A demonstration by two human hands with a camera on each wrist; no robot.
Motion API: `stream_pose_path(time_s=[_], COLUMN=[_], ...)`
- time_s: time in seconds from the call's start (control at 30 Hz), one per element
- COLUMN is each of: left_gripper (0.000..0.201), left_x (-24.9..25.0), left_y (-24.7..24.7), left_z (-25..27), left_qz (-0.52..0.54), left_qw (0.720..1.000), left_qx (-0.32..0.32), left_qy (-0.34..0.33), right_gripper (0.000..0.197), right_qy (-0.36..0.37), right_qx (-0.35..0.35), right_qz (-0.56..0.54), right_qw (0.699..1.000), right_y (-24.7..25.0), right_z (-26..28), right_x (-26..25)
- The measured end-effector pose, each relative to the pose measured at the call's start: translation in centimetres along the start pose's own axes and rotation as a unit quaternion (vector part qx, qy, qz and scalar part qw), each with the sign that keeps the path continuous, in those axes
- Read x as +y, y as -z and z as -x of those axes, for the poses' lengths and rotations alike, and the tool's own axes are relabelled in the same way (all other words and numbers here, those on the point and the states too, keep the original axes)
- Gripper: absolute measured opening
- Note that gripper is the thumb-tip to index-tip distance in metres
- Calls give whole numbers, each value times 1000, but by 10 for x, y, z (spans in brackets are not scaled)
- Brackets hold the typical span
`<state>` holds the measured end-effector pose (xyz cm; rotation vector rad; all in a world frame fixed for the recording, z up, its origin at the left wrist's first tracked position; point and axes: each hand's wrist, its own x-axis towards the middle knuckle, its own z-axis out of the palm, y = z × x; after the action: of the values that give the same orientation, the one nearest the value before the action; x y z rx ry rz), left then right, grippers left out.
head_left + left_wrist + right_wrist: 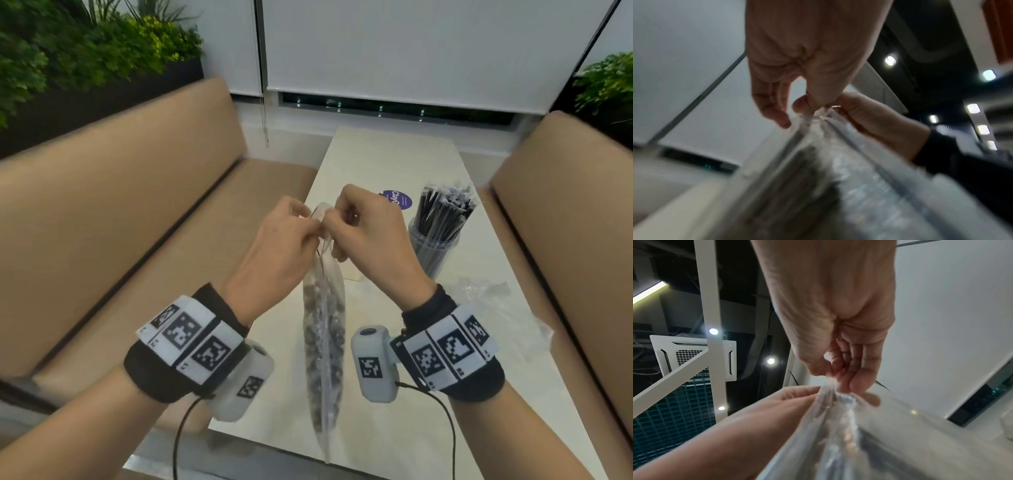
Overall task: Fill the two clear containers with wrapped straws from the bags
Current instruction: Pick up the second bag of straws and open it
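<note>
A clear plastic bag (323, 335) full of dark wrapped straws hangs edge-on above the white table (383, 164). My left hand (291, 226) and right hand (349, 222) both pinch the bag's top edge, close together, thumbs against fingers. The left wrist view shows the bag's top (818, 120) pinched under my left hand (809, 97). In the right wrist view my right hand (840, 374) pinches the crumpled top of the bag (840, 402). A clear container (432, 246) packed with black wrapped straws (445, 209) stands at the right of the table. A second container is partly hidden behind my right hand.
An empty crumpled clear bag (493, 298) lies on the table at the right. A round purple sticker (397, 199) sits behind my right hand. Tan bench seats (137, 192) flank the table on both sides. A window blind (411, 51) closes the far end.
</note>
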<state>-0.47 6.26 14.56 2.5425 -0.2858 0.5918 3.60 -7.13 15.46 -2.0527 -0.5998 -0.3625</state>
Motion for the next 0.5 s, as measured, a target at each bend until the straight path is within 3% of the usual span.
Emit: stream_pose_path(time_s=[0.07,0.13,0.23,0.3,0.4,0.5], left_gripper=[24,25,31,60,70,82], left_x=[3,6,-1,-20,-47,-50], left_y=[1,0,0,8,30,27], left_z=[-3,-8,-1,12,30,23], left_qz=[51,96,32,-53,-177,-62], left_qw=[997,991,998,995,970,984], left_qx=[-12,-22,-39,-82,-167,-163], left_qy=[60,91,31,-34,-6,33], right_gripper=[17,20,33,33,25,18], right_qy=[-11,-44,-91,-137,-222,-253], right_qx=[8,-31,-102,-102,-112,-151], right_qz=[10,20,45,70,79,31], right_qw=[1000,998,990,983,965,955], right_y=[-4,-10,-5,21,67,65], right_z=[2,5,9,8,13,21], right_x=[-1,0,14,31,55,59])
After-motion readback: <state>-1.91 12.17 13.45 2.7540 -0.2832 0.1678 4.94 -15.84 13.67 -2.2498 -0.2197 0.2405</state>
